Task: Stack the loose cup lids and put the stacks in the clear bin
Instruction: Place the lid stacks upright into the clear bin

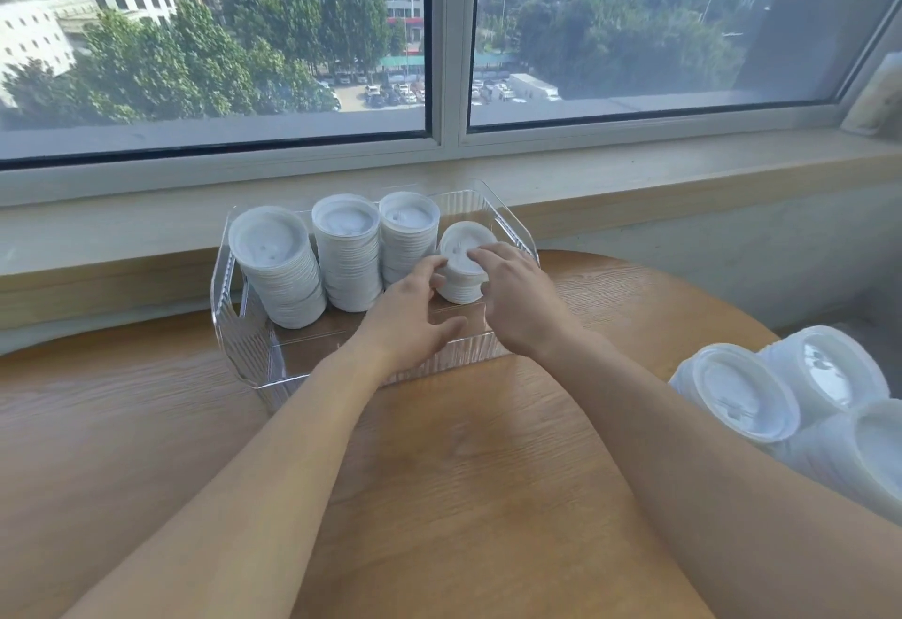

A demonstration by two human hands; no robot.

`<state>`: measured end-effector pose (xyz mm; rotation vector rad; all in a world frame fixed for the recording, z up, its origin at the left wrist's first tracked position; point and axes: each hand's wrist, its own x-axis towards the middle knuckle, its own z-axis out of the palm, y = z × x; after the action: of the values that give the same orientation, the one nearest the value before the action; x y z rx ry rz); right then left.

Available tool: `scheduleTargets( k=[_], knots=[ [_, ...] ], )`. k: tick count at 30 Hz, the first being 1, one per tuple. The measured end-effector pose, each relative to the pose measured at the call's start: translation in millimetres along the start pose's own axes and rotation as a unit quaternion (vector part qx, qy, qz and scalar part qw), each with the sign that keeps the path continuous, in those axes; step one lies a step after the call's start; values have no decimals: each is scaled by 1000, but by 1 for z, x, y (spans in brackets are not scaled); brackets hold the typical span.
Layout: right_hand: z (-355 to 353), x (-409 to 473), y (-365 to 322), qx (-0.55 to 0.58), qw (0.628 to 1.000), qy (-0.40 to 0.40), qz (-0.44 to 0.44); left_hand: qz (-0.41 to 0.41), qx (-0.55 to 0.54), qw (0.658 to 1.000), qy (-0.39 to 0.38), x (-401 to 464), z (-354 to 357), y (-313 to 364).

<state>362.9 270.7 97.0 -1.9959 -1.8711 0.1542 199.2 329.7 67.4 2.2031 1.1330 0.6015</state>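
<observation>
The person is reaching with both hands into the clear bin, which is standing on the wooden table against the window sill. Between the two hands a short stack of lids is sitting at the right end of a row. The left hand is touching its left side with loosely spread fingers, and the right hand is laying straight fingers over its top and right side. Neither hand is curling tightly, so I judge that they are steadying the stack rather than gripping it. Just left of the grip, three tall stacks are standing side by side inside the bin, close to each other. Well to the right of the hands and nearer to the person, more lids are lying at the table edge, seemingly in stacks tipped on their sides, so the task is probably not finished. The lids look thin, light and smooth, and I think a stack is bending or sliding apart easily. It seems best to take such a stack from two opposite sides, low near its base, with one palm resting on top.
</observation>
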Motion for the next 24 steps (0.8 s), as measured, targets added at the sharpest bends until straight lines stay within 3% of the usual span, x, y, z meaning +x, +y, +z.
scheduleTargets(
  k=[8, 14, 24],
  knots=[
    [-77, -81, 8, -39, 997, -20, -57, 73, -7, 997, 25, -63, 11, 63],
    [-140, -152, 42, -93, 993, -57, -56, 104, -33, 994, -3, -98, 52, 100],
    [-173, -206, 97, -127, 986, -106, -9, 75, -86, 991, -73, -112, 145, 141]
  ],
)
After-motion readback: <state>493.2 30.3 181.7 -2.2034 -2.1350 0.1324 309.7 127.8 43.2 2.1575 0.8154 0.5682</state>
